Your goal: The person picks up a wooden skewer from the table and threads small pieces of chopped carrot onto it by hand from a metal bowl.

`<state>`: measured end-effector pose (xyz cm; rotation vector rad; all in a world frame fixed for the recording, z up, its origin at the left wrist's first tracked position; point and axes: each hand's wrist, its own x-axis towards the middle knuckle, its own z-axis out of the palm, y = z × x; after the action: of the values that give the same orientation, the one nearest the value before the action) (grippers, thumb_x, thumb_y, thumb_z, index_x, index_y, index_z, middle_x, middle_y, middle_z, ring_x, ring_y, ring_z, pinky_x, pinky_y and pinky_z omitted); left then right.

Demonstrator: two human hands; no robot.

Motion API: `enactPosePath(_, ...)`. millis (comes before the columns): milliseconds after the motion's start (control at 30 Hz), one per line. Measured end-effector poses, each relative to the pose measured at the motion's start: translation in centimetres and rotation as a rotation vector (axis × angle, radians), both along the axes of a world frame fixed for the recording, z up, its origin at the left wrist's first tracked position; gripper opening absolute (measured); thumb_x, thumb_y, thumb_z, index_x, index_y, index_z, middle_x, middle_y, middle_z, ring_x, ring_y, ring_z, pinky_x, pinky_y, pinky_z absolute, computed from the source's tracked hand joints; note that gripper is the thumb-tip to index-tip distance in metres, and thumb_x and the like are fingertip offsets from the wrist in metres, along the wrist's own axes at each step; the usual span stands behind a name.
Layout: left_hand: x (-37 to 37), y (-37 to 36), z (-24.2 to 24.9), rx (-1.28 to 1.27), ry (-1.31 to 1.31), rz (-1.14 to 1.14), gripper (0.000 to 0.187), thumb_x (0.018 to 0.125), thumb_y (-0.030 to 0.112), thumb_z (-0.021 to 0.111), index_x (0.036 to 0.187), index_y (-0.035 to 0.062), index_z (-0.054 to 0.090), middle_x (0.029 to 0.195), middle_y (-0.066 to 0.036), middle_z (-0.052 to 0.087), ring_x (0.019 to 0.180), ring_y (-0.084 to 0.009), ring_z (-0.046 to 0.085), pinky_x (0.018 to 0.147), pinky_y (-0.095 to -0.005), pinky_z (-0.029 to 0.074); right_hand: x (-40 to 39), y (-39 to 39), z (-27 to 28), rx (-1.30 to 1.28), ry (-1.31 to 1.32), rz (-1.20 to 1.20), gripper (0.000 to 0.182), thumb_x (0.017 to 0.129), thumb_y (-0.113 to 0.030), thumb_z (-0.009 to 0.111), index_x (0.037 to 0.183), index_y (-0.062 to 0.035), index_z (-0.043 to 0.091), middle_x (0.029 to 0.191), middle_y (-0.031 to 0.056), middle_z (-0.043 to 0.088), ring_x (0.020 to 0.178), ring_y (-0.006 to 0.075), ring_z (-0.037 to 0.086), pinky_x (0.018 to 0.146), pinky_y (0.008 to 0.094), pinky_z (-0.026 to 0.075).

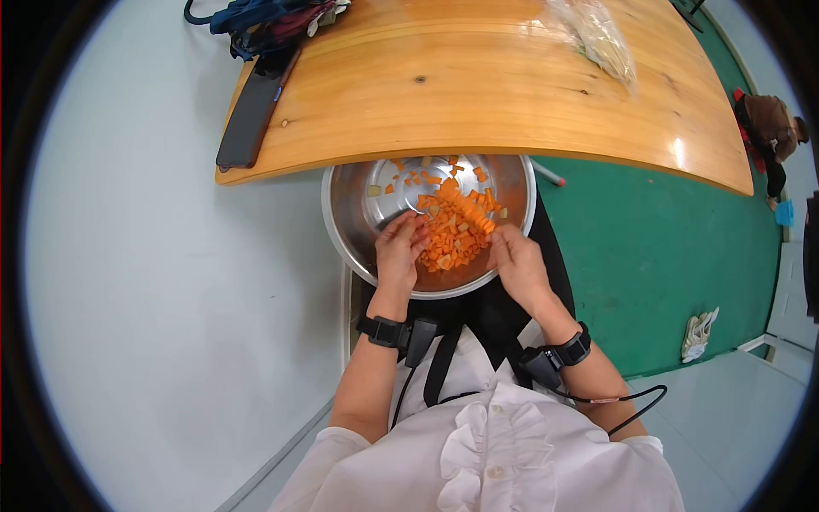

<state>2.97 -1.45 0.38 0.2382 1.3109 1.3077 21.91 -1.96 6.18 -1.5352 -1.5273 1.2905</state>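
A large metal bowl [338,229] rests on my lap, partly under the table edge. Chopped orange pieces [452,243], which look like carrot, are heaped in it, with a few paler bits among them. Across the heap slants a ridged, sliced orange length [467,207]. Its lower right end meets the fingertips of my right hand [519,263], which are pinched on it. My left hand [399,249] is at the bowl's left side, fingers curled together beside the pieces; what they hold, if anything, is too small to tell.
The wooden table [384,107] spans the top, bearing a dark phone [256,119], bundled fabric [273,26] and a clear plastic bag [601,43]. At the far right, a person [768,128] bends near a blue object [784,212]. Pale shoes [699,334] lie on the green floor.
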Motion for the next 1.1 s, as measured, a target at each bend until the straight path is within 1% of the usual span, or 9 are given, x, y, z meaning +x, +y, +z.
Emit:
enactPosePath(33,0.2,0.1,-0.2,-0.002,0.118,-0.096,0.02,0.086,0.012,0.056,0.103,0.0001,0.059,0.094,-0.009,0.062,0.078,-0.0153,0.059,0.069,-0.0273,0.05,0.6,0.7,-0.7,0.04,0.092,-0.045,0.018,0.093,-0.011,0.042,0.087,0.002,0.053,0.063,0.0077,0.058,0.059,0.015,0.058,0.058,0.0267,0.045)
enactPosePath(100,0.6,-0.2,-1.2,-0.013,0.355,-0.284,0.021,0.085,0.007,0.055,0.105,0.0008,0.059,0.092,-0.011,0.063,0.077,-0.0193,0.061,0.07,-0.0296,0.05,1.0,1.2,-1.6,0.084,0.058,-0.022,0.018,0.093,-0.012,0.042,0.088,0.002,0.053,0.066,0.007,0.06,0.063,0.0151,0.059,0.061,0.0263,0.045)
enactPosePath(200,1.1,-0.7,-2.8,0.239,1.164,-0.565,0.025,0.081,0.002,0.055,0.106,0.0031,0.06,0.094,-0.013,0.061,0.079,-0.0252,0.06,0.072,-0.0322,0.049,1.2,1.1,-1.1,0.116,0.0,-0.015,0.018,0.092,-0.012,0.042,0.087,0.0019,0.053,0.069,0.0094,0.062,0.068,0.0208,0.061,0.065,0.029,0.046)
enactPosePath(233,2.0,-0.6,-1.0,0.218,1.203,-0.58,0.029,0.075,0.0,0.055,0.101,0.0074,0.064,0.099,-0.018,0.055,0.089,-0.0364,0.056,0.078,-0.0385,0.046,1.2,1.1,-1.4,0.144,0.003,-0.028,0.017,0.092,-0.012,0.042,0.086,0.0015,0.052,0.069,0.0115,0.062,0.067,0.0255,0.061,0.063,0.0317,0.047)
enactPosePath(333,3.6,-0.3,1.1,0.194,1.341,-0.764,0.03,0.075,0.0,0.058,0.104,0.0073,0.063,0.103,-0.017,0.051,0.094,-0.033,0.053,0.081,-0.038,0.045,1.1,0.8,-1.2,0.166,-0.011,-0.033,0.016,0.091,-0.011,0.042,0.085,0.0011,0.052,0.069,0.0141,0.062,0.067,0.031,0.062,0.061,0.0351,0.047)
enactPosePath(833,0.4,-0.3,-0.2,0.149,1.532,-0.766,0.019,0.074,0.001,0.058,0.091,0.0046,0.064,0.082,-0.015,0.062,0.081,-0.0331,0.06,0.072,-0.0383,0.048,1.4,0.6,-2.3,0.168,0.012,-0.022,0.015,0.09,-0.01,0.044,0.083,0.0014,0.05,0.067,0.0134,0.06,0.065,0.0307,0.061,0.058,0.0352,0.047)
enactPosePath(933,-0.6,-0.1,0.2,0.166,1.402,-0.618,0.019,0.077,0.002,0.056,0.094,0.0026,0.063,0.081,-0.017,0.064,0.076,-0.0334,0.062,0.068,-0.0369,0.049,1.3,0.7,-1.9,0.168,-0.007,-0.02,0.015,0.09,-0.01,0.044,0.083,0.0014,0.05,0.067,0.0135,0.06,0.065,0.0305,0.061,0.058,0.0353,0.047)
enactPosePath(967,-1.1,0.0,0.1,0.246,1.373,-0.588,0.019,0.079,0.002,0.055,0.096,-0.0001,0.062,0.077,-0.016,0.065,0.069,-0.0258,0.064,0.063,-0.0317,0.049,1.3,0.6,-1.9,0.169,-0.015,-0.018,0.015,0.09,-0.01,0.044,0.083,0.0014,0.05,0.067,0.0135,0.06,0.065,0.0304,0.061,0.058,0.0353,0.047)
enactPosePath(1100,-1.7,0.9,0.2,0.061,1.055,-0.502,0.018,0.08,0.004,0.054,0.095,-0.0023,0.062,0.075,-0.015,0.064,0.068,-0.0226,0.063,0.062,-0.031,0.049,1.2,0.6,-1.8,0.172,-0.002,-0.02,0.015,0.09,-0.01,0.044,0.083,0.0015,0.05,0.067,0.0137,0.06,0.065,0.0305,0.061,0.058,0.0353,0.047)
